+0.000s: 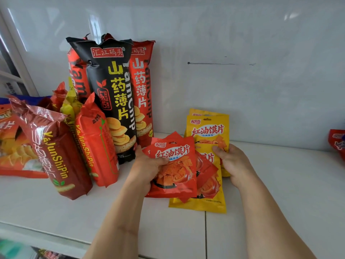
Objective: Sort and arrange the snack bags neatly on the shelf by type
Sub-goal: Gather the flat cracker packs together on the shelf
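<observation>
1. Both forearms reach in from the bottom edge of the view and angle toward each other, meeting over the white shelf (280,184).
2. The left hand (147,165) grasps the small red snack packets (173,169): the thumb lies across the front of the top packet and the fingers curl behind its left edge, so the packets stand tilted off the shelf.
3. The right hand (233,163) clasps a yellow snack packet (209,204) at its upper right, with the thumb on the front near the top edge and the fingers wrapped behind.
4. This yellow packet lies partly under the red ones, and its lower edge rests on the shelf.
5. More yellow packets (209,128) of the same kind stand upright against the back wall (242,43), just behind the right hand.
6. To the left, a tall black yam chip bag (112,90) stands upright, with tall red yam chip bags (141,86) behind and beside it.
7. Shorter red bags (56,150) lean in front of them, near the left hand.
8. At the far right edge another red bag (337,141) is partly visible.
</observation>
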Motion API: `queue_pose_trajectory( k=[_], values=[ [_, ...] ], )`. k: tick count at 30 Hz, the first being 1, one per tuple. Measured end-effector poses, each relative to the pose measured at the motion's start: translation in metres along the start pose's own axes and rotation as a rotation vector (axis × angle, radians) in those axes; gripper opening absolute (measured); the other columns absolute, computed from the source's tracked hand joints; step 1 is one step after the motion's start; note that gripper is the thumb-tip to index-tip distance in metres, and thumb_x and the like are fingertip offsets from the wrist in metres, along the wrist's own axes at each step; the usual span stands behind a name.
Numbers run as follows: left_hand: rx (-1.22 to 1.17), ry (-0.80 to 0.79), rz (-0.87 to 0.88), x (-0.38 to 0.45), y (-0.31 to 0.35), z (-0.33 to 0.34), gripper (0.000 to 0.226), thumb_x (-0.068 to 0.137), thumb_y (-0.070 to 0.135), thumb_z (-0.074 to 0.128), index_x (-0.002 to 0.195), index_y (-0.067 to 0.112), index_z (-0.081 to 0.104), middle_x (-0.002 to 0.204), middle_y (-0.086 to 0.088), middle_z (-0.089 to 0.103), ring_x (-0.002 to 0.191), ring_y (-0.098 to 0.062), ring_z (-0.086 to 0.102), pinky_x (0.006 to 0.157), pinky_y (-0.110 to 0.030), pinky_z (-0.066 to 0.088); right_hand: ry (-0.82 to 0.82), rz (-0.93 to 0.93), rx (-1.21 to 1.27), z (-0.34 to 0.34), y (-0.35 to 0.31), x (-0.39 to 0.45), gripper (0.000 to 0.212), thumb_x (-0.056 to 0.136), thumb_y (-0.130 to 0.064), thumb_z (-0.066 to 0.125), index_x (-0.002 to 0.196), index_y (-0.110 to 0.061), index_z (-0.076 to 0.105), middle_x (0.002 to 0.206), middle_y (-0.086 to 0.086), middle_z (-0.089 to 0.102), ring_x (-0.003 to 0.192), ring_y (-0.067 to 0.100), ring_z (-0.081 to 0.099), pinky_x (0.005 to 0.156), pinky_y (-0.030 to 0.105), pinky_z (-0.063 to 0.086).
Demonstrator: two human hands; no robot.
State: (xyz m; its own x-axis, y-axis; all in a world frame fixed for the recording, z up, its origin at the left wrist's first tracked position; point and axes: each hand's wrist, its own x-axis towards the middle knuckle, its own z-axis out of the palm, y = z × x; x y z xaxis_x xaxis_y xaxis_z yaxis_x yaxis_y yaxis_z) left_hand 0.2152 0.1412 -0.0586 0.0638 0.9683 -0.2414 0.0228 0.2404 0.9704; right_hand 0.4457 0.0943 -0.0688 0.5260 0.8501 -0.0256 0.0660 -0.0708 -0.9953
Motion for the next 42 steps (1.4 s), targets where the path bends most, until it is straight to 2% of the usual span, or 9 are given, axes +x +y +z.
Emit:
queue_pose_trajectory(
  k=[3,8,12,16,23,34,36,39,42],
  values=[
    [-0.219,-0.053,-0.014,0.002,0.003,0.002,0.055,0.081,-0.002,0.078,0.129,0.012,0.056,0.115,-0.013,0.073,0.089,-0.026,0.073,0.065,-0.034,0.058,0.042,-0.052,-0.071,-0.006,-0.004,-0.001,0.012,0.099,-0.031,0.059,0.1,-0.022,0.068,0.099,0.001,0.075,0.086,0.019,0.072,0.074,0.032,0.055],
    [-0.398,-0.19,-0.095,0.0,0.004,0.012,0.022,0.096,0.003,0.062,0.116,0.011,0.067,0.106,-0.012,0.077,0.09,-0.028,0.075,0.071,-0.04,0.06,0.122,-0.087,-0.174,-0.023,-0.004,-0.002,0.018,0.098,-0.032,0.057,0.096,-0.019,0.069,0.102,0.002,0.074,0.093,0.024,0.07,0.088,0.047,0.056],
    [-0.378,-0.286,-0.029,-0.005,0.011,0.025,0.025,0.099,0.005,0.057,0.12,0.016,0.065,0.108,-0.009,0.077,0.096,-0.029,0.074,0.075,-0.042,0.06,0.181,-0.07,-0.211,-0.047,-0.005,-0.005,0.019,0.099,-0.03,0.056,0.088,-0.02,0.068,0.099,0.003,0.074,0.091,0.024,0.071,0.089,0.046,0.056],
    [-0.36,-0.337,0.055,-0.01,0.02,0.052,0.026,0.099,0.003,0.056,0.12,0.012,0.067,0.102,-0.009,0.078,0.082,-0.023,0.077,0.062,-0.034,0.062,0.256,-0.056,-0.192,-0.081,-0.009,-0.006,0.018,0.099,-0.03,0.056,0.089,-0.021,0.068,0.102,0.006,0.074,0.092,0.025,0.071,0.089,0.046,0.056],
    [-0.234,-0.344,0.11,-0.03,0.021,0.138,0.018,0.096,0.008,0.062,0.111,0.014,0.07,0.1,-0.008,0.079,0.088,-0.028,0.076,0.08,-0.042,0.061,0.353,-0.066,-0.235,-0.158,-0.017,-0.002,0.018,0.1,-0.033,0.054,0.1,-0.019,0.065,0.101,0.003,0.07,0.088,0.022,0.066,0.071,0.03,0.05],
    [-0.278,-0.228,0.055,-0.054,-0.009,0.261,0.017,0.097,0.011,0.062,0.112,0.013,0.068,0.102,-0.009,0.078,0.092,-0.03,0.076,0.085,-0.047,0.06,0.223,0.024,-0.268,-0.249,0.005,0.045,0.028,0.095,-0.043,0.06,0.085,-0.018,0.07,0.096,0.006,0.076,0.089,0.028,0.072,0.087,0.05,0.057],
    [-0.237,-0.153,0.052,-0.055,-0.015,0.274,0.018,0.095,0.016,0.063,0.112,0.016,0.067,0.103,-0.006,0.078,0.092,-0.028,0.075,0.087,-0.049,0.06,0.25,0.03,-0.416,-0.255,0.009,0.05,0.041,0.095,-0.051,0.056,0.099,-0.013,0.071,0.104,0.013,0.073,0.097,0.033,0.069,0.089,0.048,0.055],
    [-0.106,-0.051,0.094,-0.054,-0.017,0.284,0.026,0.092,0.023,0.064,0.118,0.019,0.064,0.111,-0.003,0.075,0.095,-0.024,0.073,0.088,-0.045,0.06,0.321,0.021,-0.583,-0.261,0.01,0.048,0.063,0.097,-0.054,0.05,0.136,-0.005,0.052,0.133,0.017,0.061,0.121,0.036,0.058,0.098,0.044,0.047],
    [0.068,0.056,0.161,-0.054,-0.012,0.285,0.044,0.096,0.024,0.061,0.138,0.016,0.049,0.123,-0.001,0.067,0.101,-0.02,0.065,0.084,-0.035,0.054,0.33,-0.104,-0.771,-0.264,0.008,0.037,0.049,0.101,-0.047,0.043,0.133,-0.011,0.054,0.13,0.013,0.061,0.118,0.034,0.058,0.091,0.042,0.048]
  ],
)
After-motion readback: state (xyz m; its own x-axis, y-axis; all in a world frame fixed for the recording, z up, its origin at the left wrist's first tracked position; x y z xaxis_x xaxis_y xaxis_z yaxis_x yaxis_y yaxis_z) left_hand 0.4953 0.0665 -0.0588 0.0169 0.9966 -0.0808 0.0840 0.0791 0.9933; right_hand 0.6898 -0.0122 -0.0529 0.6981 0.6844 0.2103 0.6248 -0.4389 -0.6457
